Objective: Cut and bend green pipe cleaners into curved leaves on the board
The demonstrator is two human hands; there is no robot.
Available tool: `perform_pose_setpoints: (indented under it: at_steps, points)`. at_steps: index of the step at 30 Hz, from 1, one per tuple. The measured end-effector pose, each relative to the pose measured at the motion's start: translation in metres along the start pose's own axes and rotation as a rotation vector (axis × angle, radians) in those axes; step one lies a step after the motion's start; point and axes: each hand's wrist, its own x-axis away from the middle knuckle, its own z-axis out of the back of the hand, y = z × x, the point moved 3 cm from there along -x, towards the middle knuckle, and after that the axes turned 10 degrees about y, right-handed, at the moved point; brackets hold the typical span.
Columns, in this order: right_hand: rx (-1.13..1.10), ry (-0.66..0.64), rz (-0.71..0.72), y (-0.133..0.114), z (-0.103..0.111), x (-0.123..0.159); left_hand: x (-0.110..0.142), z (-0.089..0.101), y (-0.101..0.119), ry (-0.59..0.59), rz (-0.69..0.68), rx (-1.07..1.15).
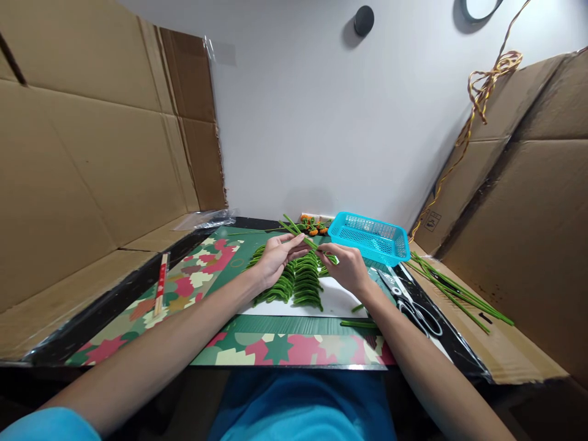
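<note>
My left hand (278, 256) and my right hand (345, 264) meet above the middle of the table, both pinched on a bundle of green pipe cleaners (301, 236) that slants up and to the left. Right under my hands, rows of bent green pipe-cleaner pieces (294, 283) lie on a white sheet (337, 301). A short green piece (359, 323) rests near my right wrist.
A turquoise plastic basket (370, 237) stands behind my right hand, with small orange and green pieces (313, 225) beside it. Black scissors (413, 309) and long green stems (459, 293) lie at the right. Chopsticks in a paper sleeve (161, 283) lie at the left. Cardboard walls flank the table.
</note>
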Motion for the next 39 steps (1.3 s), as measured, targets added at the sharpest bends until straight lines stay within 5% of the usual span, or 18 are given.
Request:
perform_pose_setpoints:
  at_steps: [39]
  points:
    - [0.035,-0.116,0.153,-0.0084,0.0026,-0.0051,0.0,0.0067,0.0013,0.127,-0.003,-0.088]
